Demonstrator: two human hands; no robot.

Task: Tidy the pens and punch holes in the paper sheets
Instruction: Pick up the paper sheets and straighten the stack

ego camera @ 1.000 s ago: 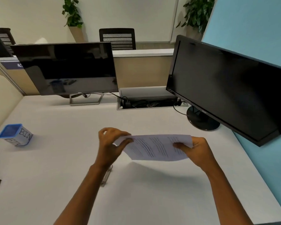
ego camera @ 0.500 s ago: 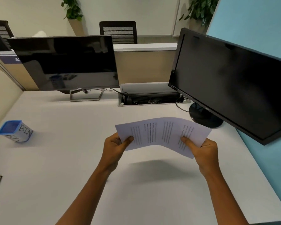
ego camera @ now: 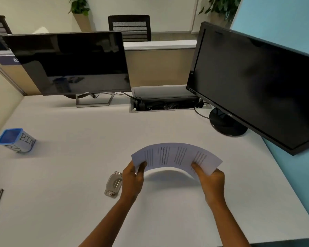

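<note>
Both hands are up over the desk [ego camera: 64, 175]: my left hand [ego camera: 132, 179] pinches one end of the paper sheets [ego camera: 175, 157], my right hand [ego camera: 210, 180] pinches the other, thumbs on top, and the printed stack bows upward between them. Just beside my left wrist lies the hole punch [ego camera: 113, 184], flat on the desk. Farther left stands the blue-rimmed bin [ego camera: 16, 140]; beyond it, two dark monitors [ego camera: 70, 63].
</note>
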